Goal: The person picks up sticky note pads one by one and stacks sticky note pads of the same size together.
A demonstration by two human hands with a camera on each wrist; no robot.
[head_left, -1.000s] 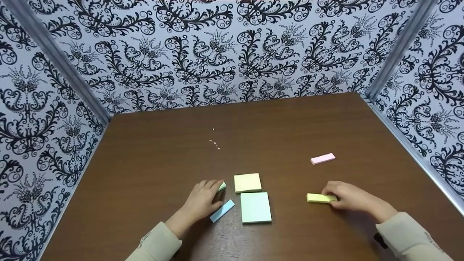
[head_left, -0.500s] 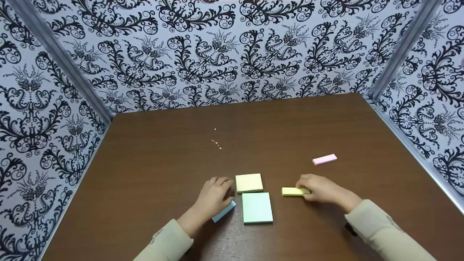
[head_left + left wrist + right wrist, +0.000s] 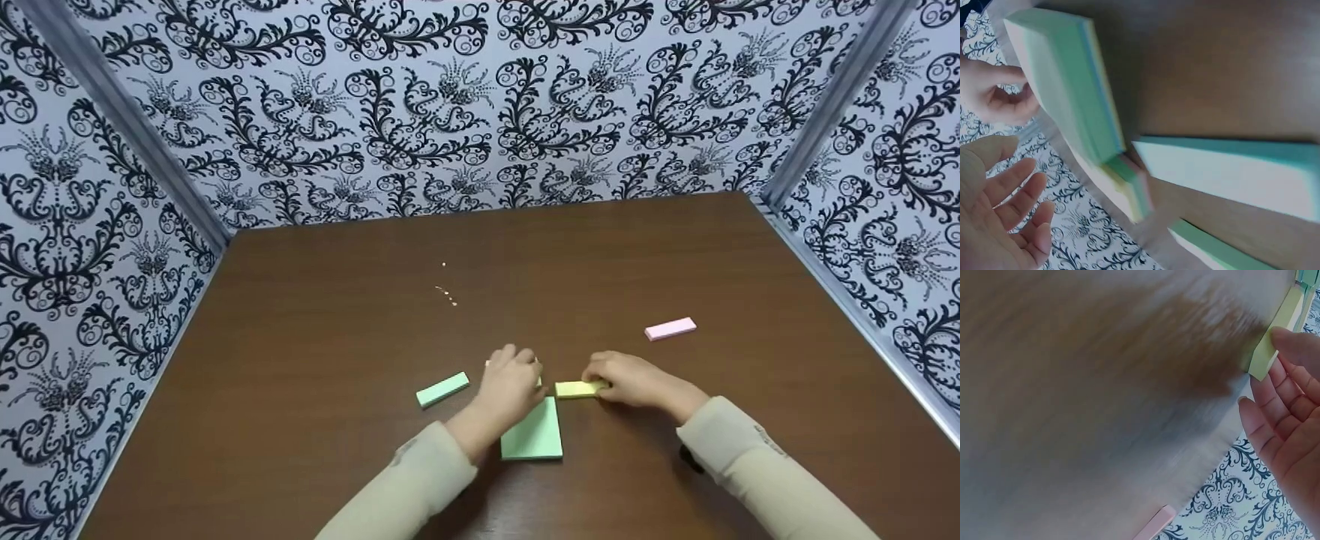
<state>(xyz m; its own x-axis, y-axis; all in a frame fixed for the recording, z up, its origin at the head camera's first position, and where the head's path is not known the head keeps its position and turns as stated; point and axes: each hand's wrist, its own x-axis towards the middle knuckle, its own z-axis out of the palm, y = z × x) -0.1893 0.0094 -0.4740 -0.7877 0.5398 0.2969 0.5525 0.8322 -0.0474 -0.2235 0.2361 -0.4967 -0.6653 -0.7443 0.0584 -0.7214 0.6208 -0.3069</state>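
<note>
Right hand (image 3: 634, 379) pinches yellow strip (image 3: 574, 390) by its right end | long axis sideways, free tip just beside green pad (image 3: 536, 436) | left hand (image 3: 507, 388) over pad's far end, empty, fingers loose

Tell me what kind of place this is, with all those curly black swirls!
It looks like a small indoor work booth, though I can't be sure. A brown table has patterned walls on three sides, and metal strips run up the corners.
</note>
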